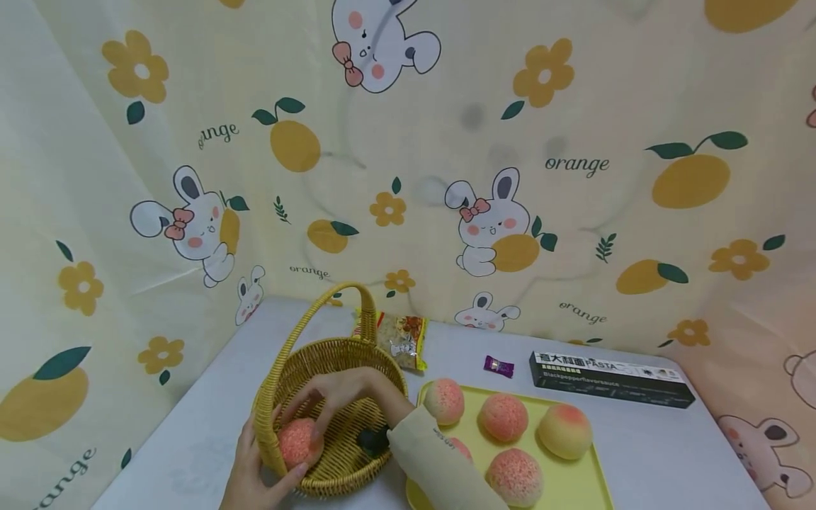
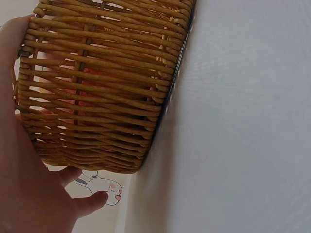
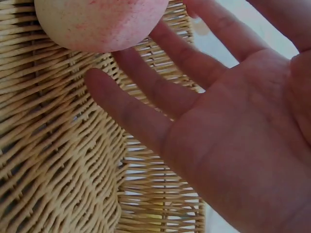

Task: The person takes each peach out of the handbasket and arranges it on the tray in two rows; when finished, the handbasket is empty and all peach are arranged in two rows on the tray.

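A pink, speckled peach (image 1: 298, 440) lies low at the left inside the wicker basket (image 1: 347, 487). Reaching in over the basket, my right hand (image 1: 341, 393) holds this peach between fingers and thumb; in the right wrist view its fingertips are at the peach (image 3: 99, 24), with the palm (image 3: 233, 121) apart from it. My left hand (image 1: 251, 471) grips the basket's left side below the arched handle (image 1: 296, 336), thumb over the rim. Seen from the left wrist, the hand (image 2: 29, 165) lies along the woven wall (image 2: 107, 92), and pink shows through the gaps.
Right of the basket, a yellow tray (image 1: 576, 489) bears several peaches (image 1: 503, 418), partly covered by my right sleeve (image 1: 440, 460). Behind stand a food packet (image 1: 404, 340), a small purple-wrapped candy (image 1: 499, 366) and a long black pasta box (image 1: 608, 382). A printed curtain (image 1: 408, 241) hangs behind the table.
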Demonstrator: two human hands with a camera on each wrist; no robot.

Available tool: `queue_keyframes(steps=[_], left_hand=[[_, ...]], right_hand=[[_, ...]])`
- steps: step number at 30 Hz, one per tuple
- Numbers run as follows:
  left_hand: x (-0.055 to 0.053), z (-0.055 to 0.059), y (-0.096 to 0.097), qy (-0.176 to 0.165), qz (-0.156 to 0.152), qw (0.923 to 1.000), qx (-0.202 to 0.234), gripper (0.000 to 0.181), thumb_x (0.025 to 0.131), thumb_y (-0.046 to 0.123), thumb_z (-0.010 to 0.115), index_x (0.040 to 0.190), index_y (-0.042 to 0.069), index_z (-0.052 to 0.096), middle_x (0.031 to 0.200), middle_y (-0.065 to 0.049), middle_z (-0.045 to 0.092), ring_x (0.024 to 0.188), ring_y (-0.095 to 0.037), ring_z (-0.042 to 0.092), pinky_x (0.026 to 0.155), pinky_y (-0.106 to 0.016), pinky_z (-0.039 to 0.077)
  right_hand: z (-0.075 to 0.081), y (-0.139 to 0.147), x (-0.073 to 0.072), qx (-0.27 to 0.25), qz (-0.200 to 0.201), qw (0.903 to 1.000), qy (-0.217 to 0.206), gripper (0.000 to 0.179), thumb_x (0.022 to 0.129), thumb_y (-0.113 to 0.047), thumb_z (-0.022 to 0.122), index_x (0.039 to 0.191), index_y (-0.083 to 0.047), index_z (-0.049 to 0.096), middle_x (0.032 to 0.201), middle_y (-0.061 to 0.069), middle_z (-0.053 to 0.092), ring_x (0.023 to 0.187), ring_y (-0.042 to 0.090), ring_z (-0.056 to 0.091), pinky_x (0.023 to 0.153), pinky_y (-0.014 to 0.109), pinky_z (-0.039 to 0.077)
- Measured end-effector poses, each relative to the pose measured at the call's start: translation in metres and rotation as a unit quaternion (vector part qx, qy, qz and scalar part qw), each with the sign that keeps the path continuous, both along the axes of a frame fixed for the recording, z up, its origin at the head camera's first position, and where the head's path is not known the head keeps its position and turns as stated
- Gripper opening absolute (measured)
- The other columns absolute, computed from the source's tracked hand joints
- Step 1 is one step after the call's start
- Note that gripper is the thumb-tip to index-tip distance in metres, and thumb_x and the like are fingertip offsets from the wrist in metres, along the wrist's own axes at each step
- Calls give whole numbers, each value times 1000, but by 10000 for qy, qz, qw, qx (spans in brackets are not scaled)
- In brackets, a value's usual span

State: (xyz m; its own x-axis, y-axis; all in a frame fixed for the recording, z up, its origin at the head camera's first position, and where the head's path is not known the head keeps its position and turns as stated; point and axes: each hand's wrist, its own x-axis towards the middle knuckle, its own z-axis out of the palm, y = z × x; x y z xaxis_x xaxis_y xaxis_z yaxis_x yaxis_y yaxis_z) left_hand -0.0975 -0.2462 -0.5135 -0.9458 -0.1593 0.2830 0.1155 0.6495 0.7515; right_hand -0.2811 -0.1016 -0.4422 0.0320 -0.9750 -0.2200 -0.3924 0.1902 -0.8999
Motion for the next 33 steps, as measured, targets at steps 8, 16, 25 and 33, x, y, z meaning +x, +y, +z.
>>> queue_keyframes(steps=[8, 16, 25, 33], left_hand=[[0, 2, 0, -103, -54, 9999, 92, 91, 81, 39, 83, 152, 5, 38, 156, -21, 19, 138, -47, 24, 92, -75, 37], [-1, 1, -1, -144, -49, 9998, 93, 90, 82, 39, 82, 153, 6, 37, 156, -22, 19, 138, -50, 25, 89, -74, 41], [-1, -3, -2, 45, -96, 9999, 67, 87, 82, 34, 82, 151, 4, 40, 155, -23, 21, 137, -50, 25, 88, -73, 42], [-2, -5, -3, 208, -161, 9996, 103, 85, 82, 32, 83, 153, 12, 40, 155, -21, 23, 136, -45, 27, 88, -74, 40]], right_hand=[[-3, -7, 4, 313, -24, 9993, 184, 65, 83, 1, 77, 143, -2, 52, 137, -3, 57, 119, 1, 51, 99, 21, 43], [-5, -11, 5, 362, 158, 9989, 256, 67, 82, 4, 77, 143, -1, 51, 130, -5, 59, 112, 1, 53, 97, 20, 45], [-8, -16, 9, 505, 163, 9980, 343, 75, 78, 4, 82, 145, -4, 50, 141, -5, 53, 119, -2, 48, 98, 18, 42], [-10, -13, 4, 246, 91, 9996, 57, 71, 77, 6, 81, 141, -3, 52, 132, -6, 57, 116, 0, 53, 98, 20, 44]])
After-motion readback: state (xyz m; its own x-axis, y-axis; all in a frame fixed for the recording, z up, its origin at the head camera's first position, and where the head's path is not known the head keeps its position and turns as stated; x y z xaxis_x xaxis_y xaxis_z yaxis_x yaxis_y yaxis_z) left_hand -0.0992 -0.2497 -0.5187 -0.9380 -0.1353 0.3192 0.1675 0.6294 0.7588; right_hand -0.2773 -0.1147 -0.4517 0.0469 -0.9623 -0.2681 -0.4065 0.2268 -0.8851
